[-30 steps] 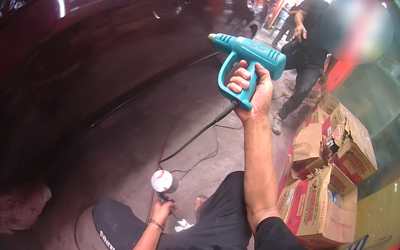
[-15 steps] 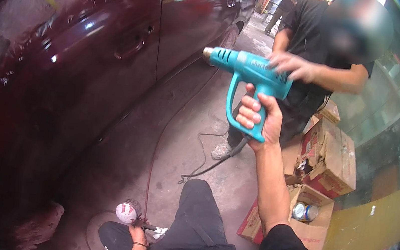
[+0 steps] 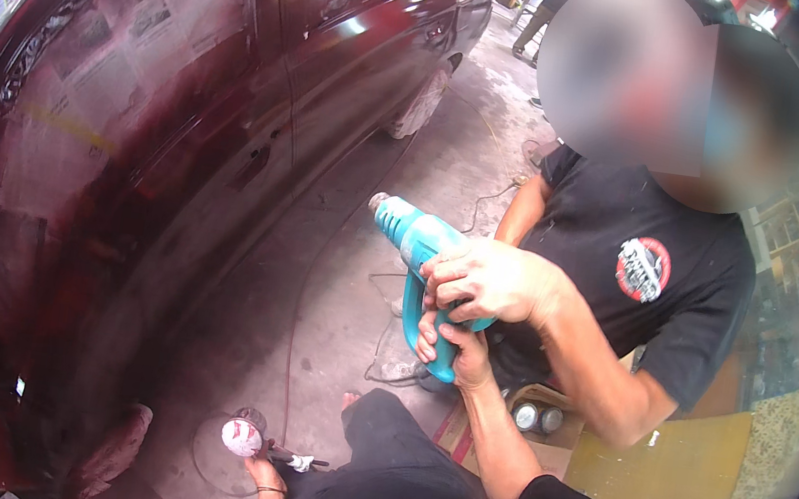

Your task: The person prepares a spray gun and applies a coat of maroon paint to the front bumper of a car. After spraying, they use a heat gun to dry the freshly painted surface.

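My right hand (image 3: 459,350) grips the handle of a teal heat gun (image 3: 416,235), its nozzle pointing up and left toward the car. A co-worker's hand (image 3: 491,280) lies over the rear of its body, hiding that part. Low in the view, my left hand (image 3: 264,475) is closed round what looks like a paint spray gun (image 3: 242,437) with a round white-and-red cup; its grip is mostly hidden. Beside that hand is a crumpled white scrap (image 3: 300,462). The dark red car (image 3: 257,180) stands on the left, partly masked with paper.
The co-worker in a black shirt (image 3: 612,242) stands close on the right. A cardboard box (image 3: 544,458) holding cans (image 3: 527,417) sits beside my right forearm. A thin hose (image 3: 294,337) runs along the floor (image 3: 244,355). Another person (image 3: 539,16) stands far back.
The heat gun and my right hand have come lower and nearer. The co-worker has moved closer, a hand now over the gun's rear. My view has shifted; my left hand keeps its hold.
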A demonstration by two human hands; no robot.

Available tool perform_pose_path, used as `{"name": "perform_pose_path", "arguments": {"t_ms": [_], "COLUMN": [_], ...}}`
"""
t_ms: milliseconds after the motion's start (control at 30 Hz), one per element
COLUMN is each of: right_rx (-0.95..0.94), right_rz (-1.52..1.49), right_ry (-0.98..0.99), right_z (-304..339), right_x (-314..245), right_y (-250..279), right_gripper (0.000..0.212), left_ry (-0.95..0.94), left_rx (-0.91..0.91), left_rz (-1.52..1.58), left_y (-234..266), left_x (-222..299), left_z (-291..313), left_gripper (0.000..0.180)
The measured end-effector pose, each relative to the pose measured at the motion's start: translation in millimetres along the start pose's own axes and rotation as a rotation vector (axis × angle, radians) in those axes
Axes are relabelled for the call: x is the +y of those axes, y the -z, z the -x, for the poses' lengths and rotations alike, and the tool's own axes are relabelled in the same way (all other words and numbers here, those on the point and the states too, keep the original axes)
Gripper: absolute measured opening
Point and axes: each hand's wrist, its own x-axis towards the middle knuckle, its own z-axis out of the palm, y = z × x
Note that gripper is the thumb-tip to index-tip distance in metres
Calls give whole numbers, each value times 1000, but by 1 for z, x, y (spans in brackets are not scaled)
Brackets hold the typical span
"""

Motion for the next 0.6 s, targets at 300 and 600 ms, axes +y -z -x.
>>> {"name": "perform_pose_path", "arguments": {"t_ms": [300, 600], "right_rx": [97, 772], "right_rz": [308, 874], "right_ry": [260, 541], "right_z": [-42, -60], "right_x": [-41, -4], "right_y": [-21, 21], "right_gripper": [36, 44], "left_ry": [16, -5], "left_rx": [-201, -445], "left_rz": [-113, -466], "left_y": [-29, -91], "left_x": [45, 73], "left_z": [-4, -26], "left_gripper": [33, 32]}}
